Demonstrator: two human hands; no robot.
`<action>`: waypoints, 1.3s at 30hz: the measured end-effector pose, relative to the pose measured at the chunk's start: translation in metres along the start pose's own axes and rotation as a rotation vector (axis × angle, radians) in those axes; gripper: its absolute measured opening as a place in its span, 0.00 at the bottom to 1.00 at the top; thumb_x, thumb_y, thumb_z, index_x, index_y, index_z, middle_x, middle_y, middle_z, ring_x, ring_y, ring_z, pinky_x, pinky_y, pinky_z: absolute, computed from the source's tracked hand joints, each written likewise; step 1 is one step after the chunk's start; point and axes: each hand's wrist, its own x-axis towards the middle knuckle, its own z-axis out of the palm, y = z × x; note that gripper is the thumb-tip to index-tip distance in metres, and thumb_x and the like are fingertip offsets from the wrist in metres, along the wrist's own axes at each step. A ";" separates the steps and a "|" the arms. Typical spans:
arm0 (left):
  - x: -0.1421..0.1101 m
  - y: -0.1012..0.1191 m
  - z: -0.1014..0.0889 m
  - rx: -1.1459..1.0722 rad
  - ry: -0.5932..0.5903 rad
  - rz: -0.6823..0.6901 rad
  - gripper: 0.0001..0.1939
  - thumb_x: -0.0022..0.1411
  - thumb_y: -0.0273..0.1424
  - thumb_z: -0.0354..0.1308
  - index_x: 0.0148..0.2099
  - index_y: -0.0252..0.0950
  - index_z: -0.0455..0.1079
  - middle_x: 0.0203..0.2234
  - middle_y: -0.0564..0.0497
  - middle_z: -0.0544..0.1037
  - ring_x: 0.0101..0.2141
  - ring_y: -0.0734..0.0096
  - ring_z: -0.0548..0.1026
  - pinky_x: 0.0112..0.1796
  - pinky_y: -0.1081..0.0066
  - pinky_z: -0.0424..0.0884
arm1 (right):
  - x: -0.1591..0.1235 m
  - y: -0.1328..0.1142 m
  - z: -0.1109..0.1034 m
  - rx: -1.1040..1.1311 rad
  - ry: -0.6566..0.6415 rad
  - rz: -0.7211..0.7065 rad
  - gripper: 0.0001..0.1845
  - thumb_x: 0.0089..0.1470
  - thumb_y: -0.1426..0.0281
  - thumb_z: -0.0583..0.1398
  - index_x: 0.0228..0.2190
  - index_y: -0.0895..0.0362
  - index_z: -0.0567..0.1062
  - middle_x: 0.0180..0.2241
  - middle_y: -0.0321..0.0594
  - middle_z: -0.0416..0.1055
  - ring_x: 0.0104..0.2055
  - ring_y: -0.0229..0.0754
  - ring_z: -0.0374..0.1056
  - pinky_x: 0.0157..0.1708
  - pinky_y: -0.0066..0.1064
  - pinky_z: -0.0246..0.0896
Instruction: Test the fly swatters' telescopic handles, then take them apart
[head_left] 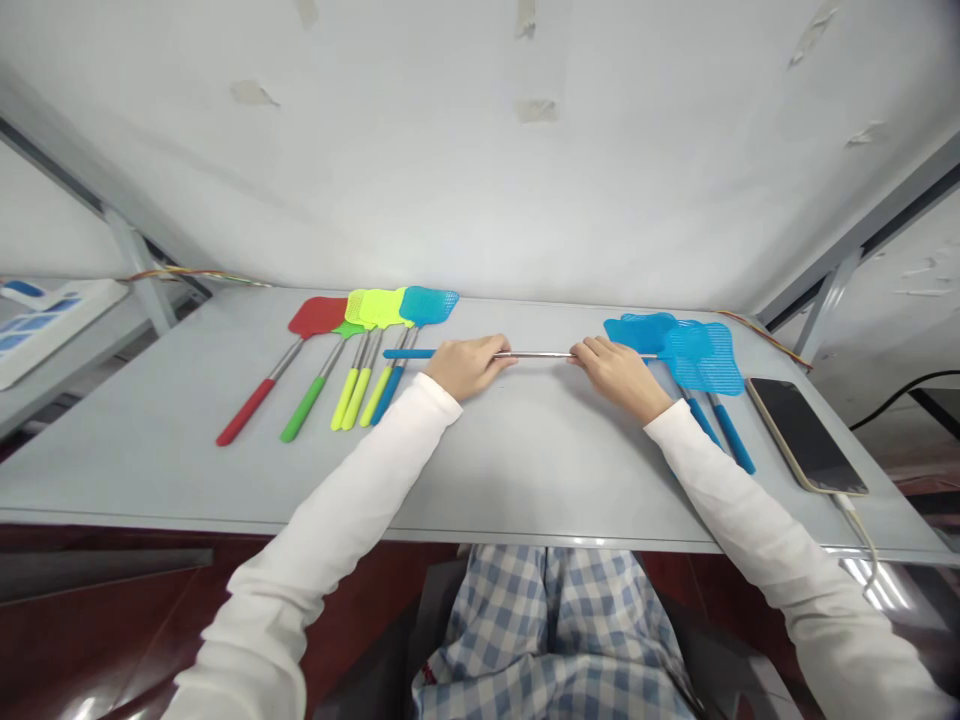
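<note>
A blue fly swatter (705, 357) with a metal telescopic rod lies crosswise between my hands, its blue handle pointing left and its mesh head to the right. My left hand (466, 366) is closed round the rod near the handle. Closer to the head, my right hand (611, 375) pinches the same rod. Two more blue swatters (731, 440) rest under the held one's head, their handles toward me. On the left lie a red swatter (251, 405), a green swatter (307, 405), several yellow swatters (384, 308) and a blue swatter (429, 305), their heads overlapping.
A phone (806, 435) with a white cable (861, 530) plugged in lies at the table's right end. The grey table (517, 480) backs onto a white panel (480, 180) between metal posts. A white and blue object (52, 320) stands at far left.
</note>
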 end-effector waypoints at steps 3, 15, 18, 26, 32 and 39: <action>-0.001 0.011 0.007 0.016 0.014 0.039 0.20 0.68 0.47 0.43 0.45 0.41 0.71 0.36 0.49 0.80 0.33 0.68 0.76 0.27 0.72 0.56 | -0.001 0.000 -0.002 0.022 -0.002 -0.004 0.18 0.66 0.66 0.46 0.34 0.59 0.72 0.30 0.43 0.69 0.32 0.42 0.60 0.33 0.32 0.46; 0.004 -0.031 -0.005 0.255 0.097 0.028 0.31 0.65 0.54 0.38 0.29 0.38 0.71 0.20 0.47 0.76 0.22 0.69 0.71 0.23 0.71 0.46 | -0.010 0.041 -0.006 -0.014 0.117 0.054 0.16 0.62 0.74 0.48 0.29 0.57 0.73 0.24 0.41 0.66 0.30 0.43 0.57 0.32 0.34 0.45; -0.004 -0.059 -0.015 0.283 0.087 -0.047 0.29 0.65 0.54 0.41 0.27 0.38 0.69 0.20 0.49 0.74 0.22 0.70 0.69 0.23 0.71 0.46 | -0.019 0.061 -0.009 -0.022 0.118 0.130 0.16 0.62 0.72 0.48 0.28 0.56 0.72 0.23 0.41 0.66 0.29 0.43 0.57 0.32 0.34 0.45; -0.012 -0.068 -0.018 0.208 0.068 -0.127 0.26 0.61 0.53 0.47 0.24 0.38 0.67 0.18 0.52 0.72 0.24 0.69 0.70 0.26 0.71 0.51 | -0.020 0.059 -0.008 0.027 0.091 0.149 0.18 0.64 0.68 0.45 0.29 0.56 0.71 0.26 0.43 0.68 0.30 0.45 0.57 0.33 0.34 0.46; -0.002 -0.050 -0.006 0.290 -0.069 -0.179 0.22 0.61 0.46 0.47 0.28 0.37 0.72 0.26 0.44 0.79 0.31 0.59 0.75 0.27 0.68 0.53 | -0.024 0.058 0.002 0.130 0.003 0.185 0.16 0.63 0.67 0.45 0.34 0.57 0.71 0.31 0.46 0.71 0.34 0.46 0.61 0.35 0.35 0.48; 0.000 -0.046 -0.007 0.280 -0.079 -0.234 0.24 0.64 0.43 0.42 0.32 0.36 0.74 0.31 0.41 0.80 0.35 0.55 0.76 0.29 0.66 0.55 | -0.024 0.058 0.007 0.215 -0.045 0.198 0.16 0.63 0.64 0.46 0.35 0.58 0.70 0.32 0.47 0.71 0.35 0.47 0.62 0.37 0.35 0.50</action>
